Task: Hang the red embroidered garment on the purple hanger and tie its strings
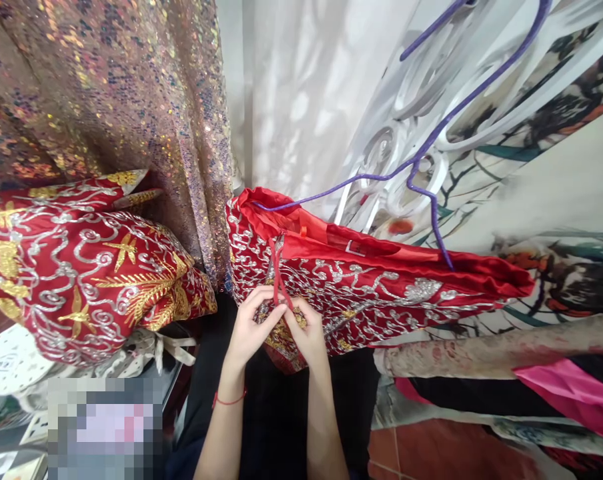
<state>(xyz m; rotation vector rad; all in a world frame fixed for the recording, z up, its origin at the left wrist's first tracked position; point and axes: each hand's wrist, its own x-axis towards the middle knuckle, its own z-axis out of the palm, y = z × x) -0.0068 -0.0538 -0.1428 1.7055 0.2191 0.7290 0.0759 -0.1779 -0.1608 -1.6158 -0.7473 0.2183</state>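
Observation:
A red skirt-like garment [361, 293] with silver and gold embroidery and a red satin lining hangs in front of me. Its waist edge is held up by a purple wire hanger [371, 177]. Thin red cords [277, 270] hang from an opening at the garment's waist. My left hand [256, 323] pinches the cords, with thumb and fingers together. Close against it, my right hand [302, 327] also pinches the cords at the same spot. Whether they are knotted there is hidden by the fingertips.
Another red embroidered garment [116, 260] lies bundled at the left. Behind it hangs a sequined curtain [106, 100]. White scrolled metalwork [426, 87] stands at upper right. Folded fabrics [481, 393] are at lower right, above a tiled floor [431, 447].

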